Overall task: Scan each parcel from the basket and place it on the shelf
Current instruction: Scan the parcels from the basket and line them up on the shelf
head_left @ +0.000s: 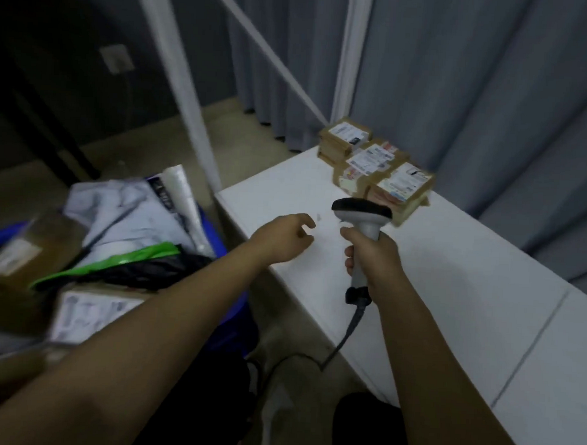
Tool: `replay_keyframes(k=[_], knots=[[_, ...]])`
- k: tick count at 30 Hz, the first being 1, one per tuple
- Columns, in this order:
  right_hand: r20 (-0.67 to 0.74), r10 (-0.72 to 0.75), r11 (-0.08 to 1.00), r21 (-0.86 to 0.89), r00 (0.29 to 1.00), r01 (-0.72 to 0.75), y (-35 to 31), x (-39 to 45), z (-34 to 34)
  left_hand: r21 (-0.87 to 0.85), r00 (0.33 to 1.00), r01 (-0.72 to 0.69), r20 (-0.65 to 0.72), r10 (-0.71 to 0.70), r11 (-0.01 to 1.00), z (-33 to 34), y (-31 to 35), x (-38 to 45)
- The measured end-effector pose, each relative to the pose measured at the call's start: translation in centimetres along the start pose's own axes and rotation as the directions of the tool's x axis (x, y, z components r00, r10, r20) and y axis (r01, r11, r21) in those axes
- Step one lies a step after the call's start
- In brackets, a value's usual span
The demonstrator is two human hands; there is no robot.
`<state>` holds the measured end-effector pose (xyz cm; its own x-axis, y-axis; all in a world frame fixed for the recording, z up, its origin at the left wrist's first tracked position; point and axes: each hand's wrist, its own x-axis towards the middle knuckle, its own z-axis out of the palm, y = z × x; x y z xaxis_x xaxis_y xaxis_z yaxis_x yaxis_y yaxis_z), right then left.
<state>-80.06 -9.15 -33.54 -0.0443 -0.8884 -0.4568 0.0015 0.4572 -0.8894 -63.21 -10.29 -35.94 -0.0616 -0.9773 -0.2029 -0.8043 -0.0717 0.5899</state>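
My right hand (373, 256) grips the handle of a grey and black barcode scanner (361, 212) above the white shelf board (451, 279). My left hand (283, 238) hovers empty over the shelf's left edge, fingers loosely curled and apart. Three brown cardboard parcels with white labels sit in a row at the back of the shelf: the nearest (401, 190), the middle one (368, 165), the farthest (343, 138). A blue basket (214, 232) at the left holds several parcels: a white poly bag (124, 208), a green and black bag (129, 262) and a labelled box (90, 311).
The scanner's cable (341, 338) hangs down to the floor between shelf and basket. White shelf posts (187, 83) rise at the shelf's left corner. Grey curtains (476, 95) hang behind the shelf. The floor (120, 147) is beige.
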Motion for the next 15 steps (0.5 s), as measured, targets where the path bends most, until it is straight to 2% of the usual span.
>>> replay_keyframes(k=[5, 9, 12, 14, 15], knots=[[0.270, -0.052, 0.967, -0.228, 0.961, 0.117, 0.7, -5.2, 5.7, -0.099, 0.976, 0.175, -0.112, -0.186, 0.980, -5.6, -6.8, -10.3], [0.389, -0.070, 0.897, -0.379, 0.919, 0.229, 2.4, -7.3, 8.9, -0.158, 0.938, 0.281, -0.166, -0.306, 0.947, -7.8, -12.5, -17.1], [0.418, -0.058, 0.854, -0.449, 0.907, 0.262, 3.6, -7.6, 10.6, -0.030, 0.898, 0.358, -0.262, -0.353, 0.933, -8.0, -16.9, -20.7], [0.424, -0.043, 0.826, -0.494, 0.905, 0.271, 4.2, -7.5, 11.5, 0.059, 0.836, 0.483, -0.327, -0.440, 0.874, -7.6, -19.7, -22.7], [0.426, -0.033, 0.818, -0.509, 0.904, 0.269, 4.5, -7.4, 11.9, 0.037, 0.802, 0.535, -0.336, -0.494, 0.844, -7.2, -20.8, -23.5]])
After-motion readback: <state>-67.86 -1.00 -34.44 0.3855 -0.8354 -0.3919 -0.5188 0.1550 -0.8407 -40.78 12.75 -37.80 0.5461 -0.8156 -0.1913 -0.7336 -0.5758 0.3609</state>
